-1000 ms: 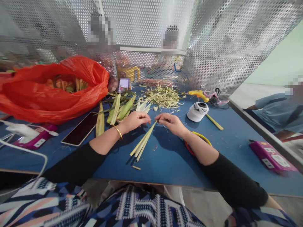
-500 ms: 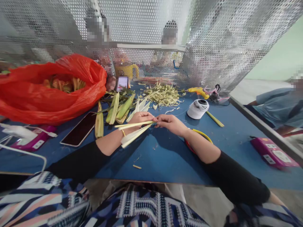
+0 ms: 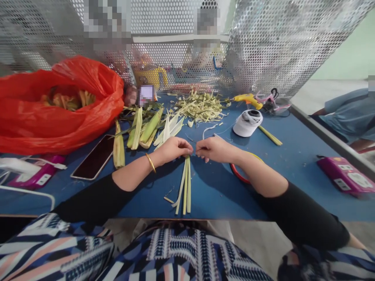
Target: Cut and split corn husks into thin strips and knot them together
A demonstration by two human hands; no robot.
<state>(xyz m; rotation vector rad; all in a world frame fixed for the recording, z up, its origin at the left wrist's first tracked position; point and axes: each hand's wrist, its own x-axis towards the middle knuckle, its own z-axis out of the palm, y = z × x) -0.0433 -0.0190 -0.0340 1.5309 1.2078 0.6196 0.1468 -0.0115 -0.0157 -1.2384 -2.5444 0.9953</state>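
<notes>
I see three or more pale strips (image 3: 188, 187) at the lower middle of the frame. My left hand (image 3: 176, 150) pinches their tops and hides them. My right hand (image 3: 212, 149) is just beside it, a bit apart, with bent fingers; I can't tell if it grips anything. One white spool (image 3: 246, 127) is right of the middle. Two purple boxes (image 3: 345, 173) sit at the left and right edges of the tabletop (image 3: 228, 199). One red bag (image 3: 99, 121) fills the upper left. My right arm (image 3: 268, 175) covers part of one loop (image 3: 240, 174).
</notes>
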